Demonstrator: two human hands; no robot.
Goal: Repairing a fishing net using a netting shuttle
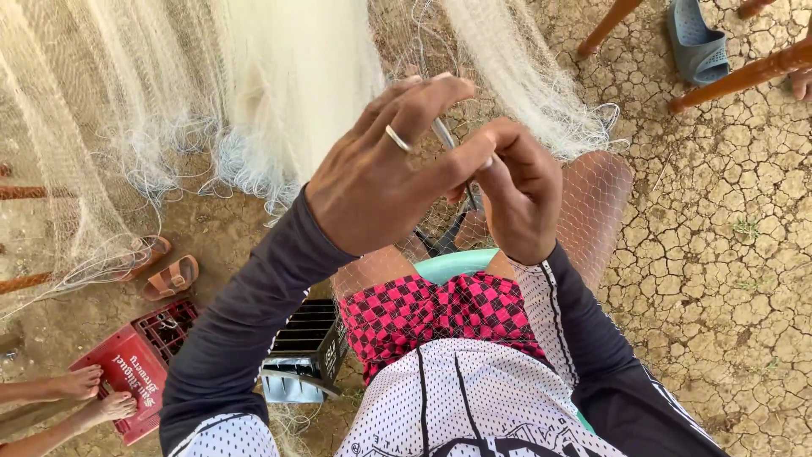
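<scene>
My left hand (pixel 385 169), with a ring on one finger, is raised in front of me and pinches strands of a white fishing net (pixel 279 85). Close against it, my right hand (pixel 520 199) is closed around a thin grey netting needle (pixel 446 134) that pokes up between the two hands. The net hangs in thick folds ahead and drapes over my knees (pixel 592 203). I sit on a light green seat (pixel 452 264), in red and black checked shorts.
Cracked dry earth lies all around. A red crate (pixel 139 372) with another person's bare feet (pixel 89 393) on it stands at lower left, a dark crate (pixel 304 351) beside my leg. Brown sandals (pixel 169 275) lie left. Wooden chair legs (pixel 736 76) and a blue slipper (pixel 695 38) are at top right.
</scene>
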